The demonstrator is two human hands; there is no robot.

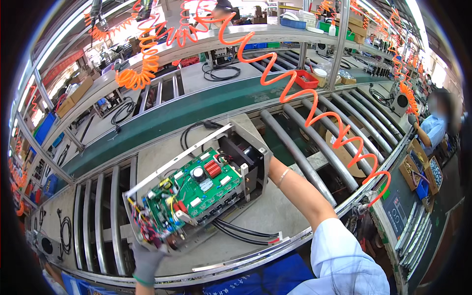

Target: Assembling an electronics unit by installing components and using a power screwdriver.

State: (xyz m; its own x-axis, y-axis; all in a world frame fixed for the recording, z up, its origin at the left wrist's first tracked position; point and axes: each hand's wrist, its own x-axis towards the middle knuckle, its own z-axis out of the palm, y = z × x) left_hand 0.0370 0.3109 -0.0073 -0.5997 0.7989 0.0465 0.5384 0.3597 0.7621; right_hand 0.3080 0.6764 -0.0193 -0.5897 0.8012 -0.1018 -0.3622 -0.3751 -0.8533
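Observation:
An open metal chassis (253, 189) lies slantwise on a grey board in front of me. Inside it sits a green circuit board (211, 183) with a red block, a round capacitor and bundles of coloured wires. A black fan (252, 156) shows at its right end. My left hand (147, 259), in a grey glove, grips the chassis's lower left corner, slightly blurred. My right hand (272, 164) is bare and reaches against the right end panel; its fingers are hidden behind that panel. Black cables (241, 236) with a red end extend from below the chassis.
Metal rollers (314, 157) flank the grey board (290, 216) on both sides. Beyond runs a green conveyor belt (162, 118). An orange coiled air hose (314, 118) hangs across the right side. A co-worker (435, 123) stands far right, near boxes of small parts (418, 169).

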